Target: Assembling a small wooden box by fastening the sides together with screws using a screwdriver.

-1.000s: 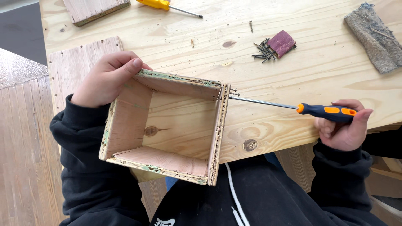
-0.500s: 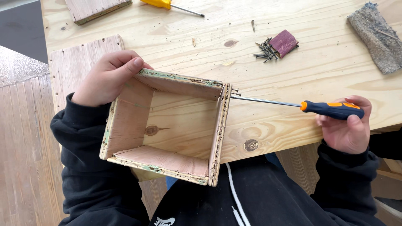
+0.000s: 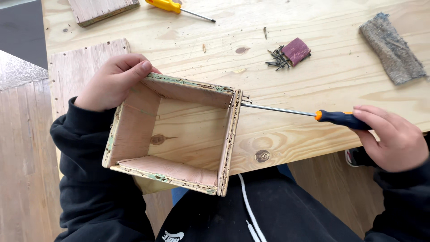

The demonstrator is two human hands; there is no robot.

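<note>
An open plywood box [image 3: 179, 134] with worn, green-flecked edges lies on the near edge of a pale wooden table [image 3: 313, 85], partly over my lap. My left hand [image 3: 114, 80] grips the box's far left corner, fingers curled over the rim. My right hand [image 3: 396, 139] holds a screwdriver [image 3: 313, 114] by its black and orange handle. Its long steel shaft lies nearly level and its tip meets the top of the box's right wall, where small screw heads stick out.
A dark red block [image 3: 295, 50] with a pile of small screws [image 3: 277, 58] lies on the table beyond. A yellow-handled screwdriver [image 3: 174, 6] and a wood offcut [image 3: 101, 9] sit at the far edge, a grey rough pad [image 3: 392, 47] at right, a plywood sheet [image 3: 78, 67] at left.
My right hand has shifted slightly down and right on the screwdriver handle. The box and my left hand have stayed in place.
</note>
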